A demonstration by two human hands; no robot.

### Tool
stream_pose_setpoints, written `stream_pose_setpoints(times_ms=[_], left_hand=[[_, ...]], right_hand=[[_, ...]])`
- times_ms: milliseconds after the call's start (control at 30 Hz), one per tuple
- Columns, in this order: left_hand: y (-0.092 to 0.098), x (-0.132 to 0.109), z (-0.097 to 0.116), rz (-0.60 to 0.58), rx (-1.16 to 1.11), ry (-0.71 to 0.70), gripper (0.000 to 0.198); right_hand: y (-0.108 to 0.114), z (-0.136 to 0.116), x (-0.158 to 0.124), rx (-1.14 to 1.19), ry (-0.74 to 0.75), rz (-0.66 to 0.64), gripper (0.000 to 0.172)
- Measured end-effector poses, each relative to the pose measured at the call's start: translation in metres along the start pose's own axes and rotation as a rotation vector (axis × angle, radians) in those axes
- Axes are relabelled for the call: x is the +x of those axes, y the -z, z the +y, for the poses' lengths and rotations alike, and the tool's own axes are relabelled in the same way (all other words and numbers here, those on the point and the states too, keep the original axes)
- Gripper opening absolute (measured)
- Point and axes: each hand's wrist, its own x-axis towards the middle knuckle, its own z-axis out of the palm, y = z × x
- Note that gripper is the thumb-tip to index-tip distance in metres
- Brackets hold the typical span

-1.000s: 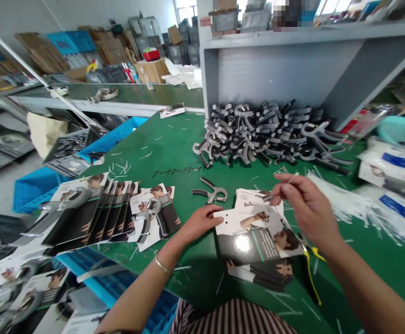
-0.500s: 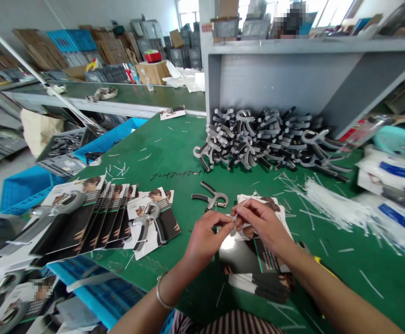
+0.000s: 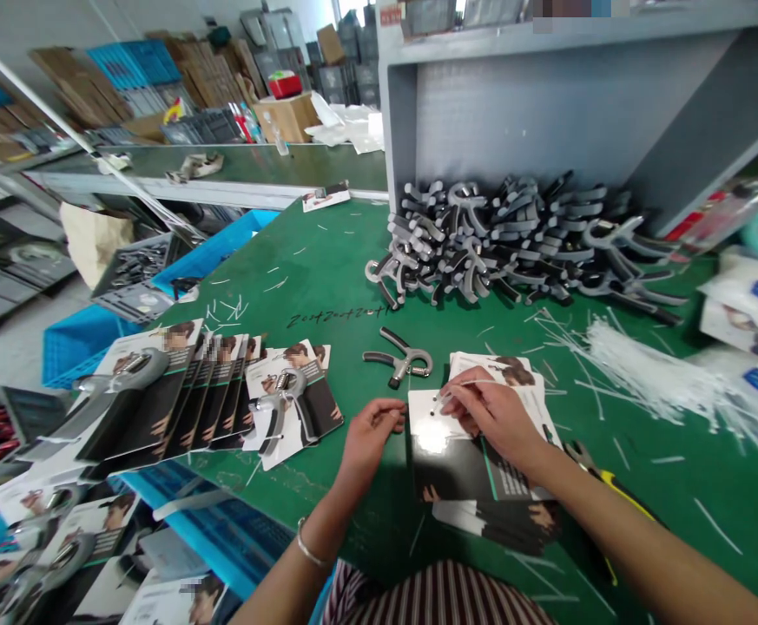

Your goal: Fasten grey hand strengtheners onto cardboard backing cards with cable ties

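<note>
My right hand [image 3: 496, 418] pinches a thin white cable tie [image 3: 463, 392] over the top of a printed packaging card [image 3: 440, 443] that lies on a small stack of cards on the green table [image 3: 326, 269]. My left hand [image 3: 371, 427] rests with curled fingers on the table at the card's left edge, touching it. A loose grey hand gripper [image 3: 401, 358] lies just beyond both hands.
A big pile of grey hand grippers [image 3: 509, 243] sits under the grey shelf [image 3: 548, 95]. A heap of white cable ties [image 3: 645, 373] lies to the right. Finished cards with grippers [image 3: 209, 399] fan out on the left. Yellow-handled cutters [image 3: 603, 482] lie by my right forearm.
My right hand came down from mid-air with the tie to the card's top. My left hand met it there, then drew back to the card's left edge.
</note>
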Motion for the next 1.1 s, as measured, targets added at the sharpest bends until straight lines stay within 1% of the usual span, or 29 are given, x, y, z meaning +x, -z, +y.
stream_pose_setpoints(times_ms=[100, 200, 300, 400, 467, 567, 633, 700, 767, 867, 900, 933, 967, 1000, 1100], left_hand=[[-0.012, -0.001, -0.011, -0.093, -0.056, -0.004, 0.020], [-0.025, 0.002, -0.011, -0.121, -0.139, 0.002, 0.021], [-0.033, 0.007, -0.009, -0.137, -0.220, 0.029, 0.026], [-0.038, 0.012, -0.011, -0.160, -0.257, 0.042, 0.035], [-0.040, 0.014, -0.014, -0.167, -0.233, 0.037, 0.038], [-0.041, 0.018, -0.020, -0.155, -0.133, -0.008, 0.033], [-0.038, 0.019, -0.021, -0.150, -0.073, -0.038, 0.028], [-0.028, 0.015, -0.019, -0.163, -0.027, -0.053, 0.018], [-0.014, 0.007, -0.015, -0.195, 0.034, -0.067, 0.003], [0.005, -0.009, -0.009, -0.334, 0.199, -0.158, 0.010], [0.008, -0.013, -0.009, -0.367, 0.258, -0.199, 0.012], [0.008, -0.016, -0.010, -0.374, 0.308, -0.237, 0.014], [0.007, -0.017, -0.012, -0.349, 0.339, -0.265, 0.015], [0.003, -0.016, -0.015, -0.294, 0.345, -0.282, 0.016], [-0.017, -0.005, -0.021, -0.137, 0.269, -0.313, 0.018]], right_hand=[[-0.005, 0.008, -0.005, -0.034, 0.012, 0.066, 0.029], [-0.006, 0.011, -0.010, -0.049, 0.035, 0.118, 0.027], [-0.005, 0.010, -0.012, -0.076, 0.053, 0.130, 0.026], [-0.004, 0.009, -0.008, -0.197, 0.106, 0.086, 0.023], [-0.004, 0.009, -0.003, -0.318, 0.190, 0.011, 0.020], [-0.005, 0.008, 0.003, -0.407, 0.306, -0.096, 0.015], [-0.004, 0.007, 0.004, -0.369, 0.302, -0.104, 0.014], [-0.001, 0.005, 0.003, -0.285, 0.228, -0.058, 0.013], [0.002, 0.004, 0.001, -0.197, 0.141, -0.015, 0.014], [0.004, 0.004, -0.001, -0.117, 0.064, -0.018, 0.016], [0.004, 0.004, -0.001, -0.103, 0.050, -0.027, 0.016], [0.003, 0.005, 0.000, -0.093, 0.040, -0.034, 0.015], [0.003, 0.005, 0.001, -0.086, 0.032, -0.039, 0.015], [0.002, 0.005, 0.001, -0.082, 0.027, -0.043, 0.014], [0.000, 0.005, 0.002, -0.080, 0.025, -0.037, 0.015]])
